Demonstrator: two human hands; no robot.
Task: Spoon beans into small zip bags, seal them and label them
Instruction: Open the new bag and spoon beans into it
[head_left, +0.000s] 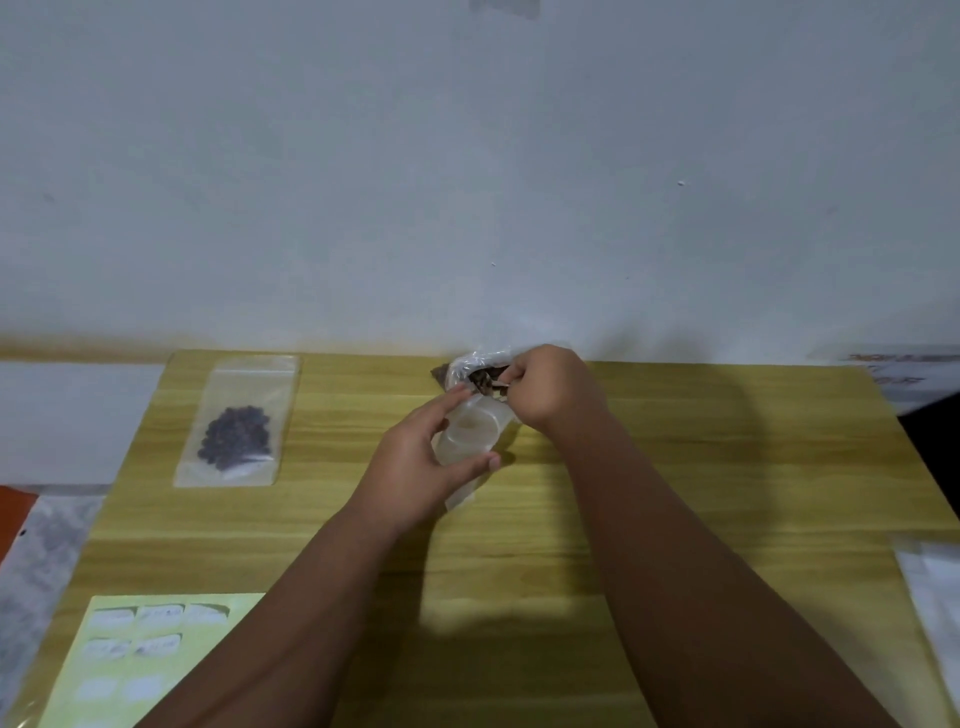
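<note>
- Wooden table (675, 467), pale wall (467, 156).
- Left hand (415, 467) grips zip bag (470, 431).
- Curled right hand (550, 389) blocks bean pouch (478, 371); grip unclear.
- Filled bag (239, 421), label sheet (145, 654) left.

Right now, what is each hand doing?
Left hand: holds the small zip bag.
Right hand: curled round what looks like a spoon, blurred, at the bean bag.

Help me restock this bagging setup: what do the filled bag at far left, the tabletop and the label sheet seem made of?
Filled bag: clear, frosted plastic film; dark beans show through. Tabletop: yellowish wood grain, matte; the even streaks suggest laminate, though solid wood is possible. Label sheet: pale green backing with white stickers, likely paper; blur hides the finish.
</note>
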